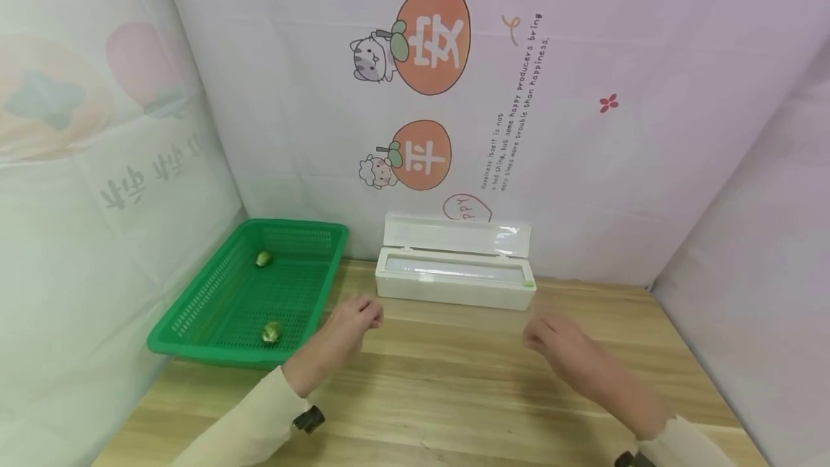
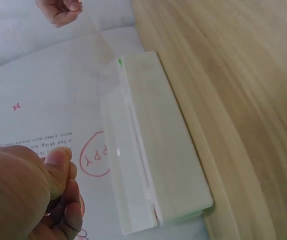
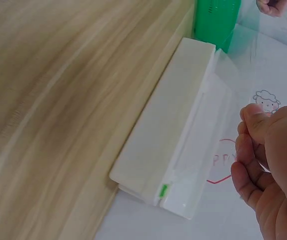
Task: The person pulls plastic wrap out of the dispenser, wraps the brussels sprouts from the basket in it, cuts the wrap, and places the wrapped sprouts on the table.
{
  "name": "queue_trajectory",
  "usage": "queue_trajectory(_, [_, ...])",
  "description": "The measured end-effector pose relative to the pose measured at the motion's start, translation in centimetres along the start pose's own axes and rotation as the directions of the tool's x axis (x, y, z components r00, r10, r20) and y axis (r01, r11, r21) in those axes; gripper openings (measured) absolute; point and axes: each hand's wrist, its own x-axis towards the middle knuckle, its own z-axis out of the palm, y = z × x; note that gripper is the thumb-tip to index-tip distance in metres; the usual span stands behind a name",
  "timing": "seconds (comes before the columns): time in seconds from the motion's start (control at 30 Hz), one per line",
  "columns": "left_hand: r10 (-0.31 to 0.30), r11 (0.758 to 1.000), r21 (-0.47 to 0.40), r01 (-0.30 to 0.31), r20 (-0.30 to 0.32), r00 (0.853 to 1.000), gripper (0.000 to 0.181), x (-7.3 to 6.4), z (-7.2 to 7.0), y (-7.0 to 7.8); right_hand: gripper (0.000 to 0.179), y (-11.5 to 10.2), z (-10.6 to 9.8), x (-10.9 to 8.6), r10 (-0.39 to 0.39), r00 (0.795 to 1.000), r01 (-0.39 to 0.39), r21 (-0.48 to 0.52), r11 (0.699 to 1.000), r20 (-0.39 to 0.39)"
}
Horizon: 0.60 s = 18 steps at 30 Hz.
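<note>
A white cling film dispenser (image 1: 454, 292) sits on the table against the back wall, its clear lid (image 1: 447, 235) raised. Thin, see-through cling film (image 2: 94, 60) shows as a faint sheen between the dispenser and the hands in the wrist views. My left hand (image 1: 345, 323) is in front of the dispenser's left end and pinches the film between thumb and curled fingers. Off the right end, my right hand (image 1: 564, 344) pinches the film in the same way. Most of the film is barely visible in the head view. A small green slider (image 3: 163, 190) marks the dispenser's right end.
On the left stands a green plastic basket (image 1: 333, 265) with two small green sprouts, one sprout (image 1: 271, 331) near its front and another sprout (image 1: 262, 259) at the back. White printed cloth walls (image 1: 570, 164) enclose the wooden table (image 1: 441, 395) at the back and sides.
</note>
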Motion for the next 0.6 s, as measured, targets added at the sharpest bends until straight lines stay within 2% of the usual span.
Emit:
queue_trajectory(0.13, [0.035,0.999,0.023,-0.036,0.037,0.999,0.03,-1.0,0.7,0.3,0.023,-0.1,1.0,-0.9,-0.033,0.999,0.033,-0.01,0.999,0.005])
queue_trajectory(0.23, [0.046,0.998,0.045,-0.05,0.09,0.995,0.03,-1.8,1.6,0.4,0.028,-0.1,1.9,-1.6,-0.047,0.998,0.048,-0.019,0.999,0.043])
queue_trajectory(0.43, [-0.006,1.0,0.007,0.005,0.219,0.976,0.013,-2.8,3.3,0.6,0.024,-0.3,3.6,-2.7,-0.019,0.988,0.023,-0.027,0.999,0.152])
queue_trajectory(0.6, [-0.018,0.997,-0.063,0.035,0.252,0.968,0.007,-3.0,4.4,0.2,0.016,-0.4,4.8,-2.9,0.056,0.975,-0.05,-0.037,0.998,0.213])
